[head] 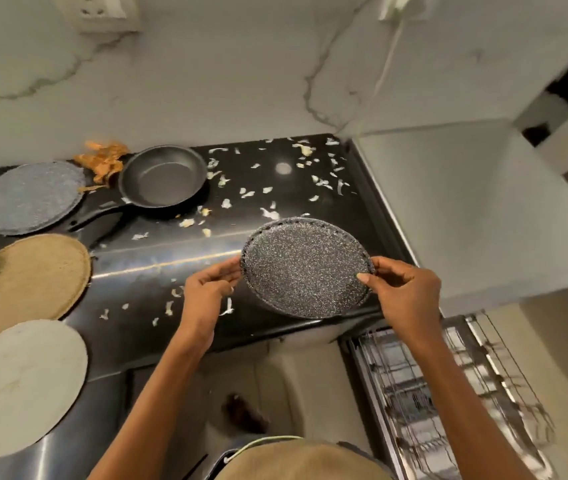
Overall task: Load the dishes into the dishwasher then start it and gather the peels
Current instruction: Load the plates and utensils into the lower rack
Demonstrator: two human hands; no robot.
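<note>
Hands: our left hand pinches the left rim of a speckled dark-grey round plate with its fingertips; our right hand grips the right rim, thumb on top and fingers curled behind.
Plate: tilted a little and held at the front edge of the glossy black table; we cannot tell whether its underside touches the table.
Step in hand: we judge this to be the loading of the dishes, with the plate between table and rack.
Next move: a swing right and down to the wire dishwasher rack, then the plate turned on edge to slot between the tines.
Edges: the table's front lip lies under the plate, and a white flat-topped block stands just beside our right hand, above the rack.
Open room: the gap below that block, over the rack, looks free.
Left on the table: a black non-stick frying pan with its handle toward us, scattered pale peel scraps, a heap of orange peels, and round mats, grey, tan and white.
</note>
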